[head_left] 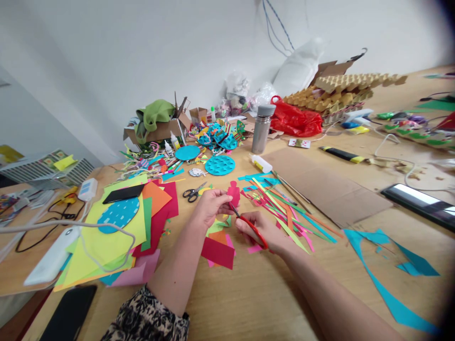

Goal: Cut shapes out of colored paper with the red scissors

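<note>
While pinching a red paper shape [233, 192], trimming with red-handled scissors [253, 227]

Holding the shape up just ahead of both palms with a nearly closed left hand [215, 207], thumb pressed toward fingers, above the table [231, 303]. Gripping the scissors by the handles with a curled right hand [265, 227], aiming the blades forward and leftward at the lower edge of the paper. Cannot tell the exact gap between the blades, nor any fresh bite into the paper.

Looks like cutting along the lower outline, judging by the meeting of blades and paper. Seems to call next for a steady pinch, small turns of the paper toward the blades, and left fingertips kept clear of the cut.

Note a red paper piece [218, 253] just below the hands, over pink scraps [230, 241]; coloured strips [292, 219] just to the right of the right hand; dark scissors [192, 194] beyond the left wrist; and coloured sheets [137, 237] to the left of the left forearm.
</note>
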A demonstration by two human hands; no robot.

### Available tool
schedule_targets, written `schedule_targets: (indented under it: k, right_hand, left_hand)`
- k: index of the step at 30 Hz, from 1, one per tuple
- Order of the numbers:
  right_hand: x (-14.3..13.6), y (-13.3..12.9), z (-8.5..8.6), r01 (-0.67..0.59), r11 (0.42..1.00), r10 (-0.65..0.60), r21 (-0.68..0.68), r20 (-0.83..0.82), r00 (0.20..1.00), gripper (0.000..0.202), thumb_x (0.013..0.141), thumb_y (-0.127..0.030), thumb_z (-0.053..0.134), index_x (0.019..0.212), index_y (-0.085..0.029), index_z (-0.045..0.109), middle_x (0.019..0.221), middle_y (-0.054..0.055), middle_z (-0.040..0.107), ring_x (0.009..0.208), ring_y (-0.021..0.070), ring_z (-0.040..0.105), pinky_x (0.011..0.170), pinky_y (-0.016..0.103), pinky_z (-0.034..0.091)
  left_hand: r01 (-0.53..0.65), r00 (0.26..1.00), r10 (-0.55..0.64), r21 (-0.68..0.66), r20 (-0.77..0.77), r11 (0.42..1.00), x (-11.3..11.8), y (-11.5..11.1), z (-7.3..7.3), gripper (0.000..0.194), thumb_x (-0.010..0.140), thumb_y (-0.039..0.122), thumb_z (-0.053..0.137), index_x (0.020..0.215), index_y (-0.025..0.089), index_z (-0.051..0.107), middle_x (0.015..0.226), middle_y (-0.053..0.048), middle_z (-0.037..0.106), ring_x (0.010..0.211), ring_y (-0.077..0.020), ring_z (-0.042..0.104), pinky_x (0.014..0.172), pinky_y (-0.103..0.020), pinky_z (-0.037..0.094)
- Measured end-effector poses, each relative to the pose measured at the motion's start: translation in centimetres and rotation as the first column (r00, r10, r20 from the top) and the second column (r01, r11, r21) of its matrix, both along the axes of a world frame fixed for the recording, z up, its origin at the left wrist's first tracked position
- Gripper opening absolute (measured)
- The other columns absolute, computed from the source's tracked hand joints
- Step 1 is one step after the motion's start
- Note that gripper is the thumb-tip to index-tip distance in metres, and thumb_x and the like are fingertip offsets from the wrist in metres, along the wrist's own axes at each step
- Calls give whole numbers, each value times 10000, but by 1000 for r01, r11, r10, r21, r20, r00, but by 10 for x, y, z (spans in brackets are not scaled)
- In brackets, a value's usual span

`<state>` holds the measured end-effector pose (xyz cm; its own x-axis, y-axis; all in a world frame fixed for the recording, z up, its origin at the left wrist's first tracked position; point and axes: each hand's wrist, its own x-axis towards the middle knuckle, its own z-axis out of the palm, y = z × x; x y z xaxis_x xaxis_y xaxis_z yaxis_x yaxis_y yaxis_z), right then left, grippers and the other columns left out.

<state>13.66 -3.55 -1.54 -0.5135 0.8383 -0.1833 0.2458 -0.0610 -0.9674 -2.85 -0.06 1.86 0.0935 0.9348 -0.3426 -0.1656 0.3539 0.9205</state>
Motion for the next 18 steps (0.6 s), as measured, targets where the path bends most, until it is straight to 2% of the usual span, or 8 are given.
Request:
schedule_targets:
  k: [18]
  right_hand:
    - [0,0,1,-3,1000,3,2,1,1000,613,727,-791,579,613,-200,463,435,-33,493,359,97,446,363,215,281]
  left_hand:
    - [7,1000,-7,8,3,1000,-1,-1,-1,94,762,74,619,675,109,621,635,-98,716,516,-156,675,517,-229,550]
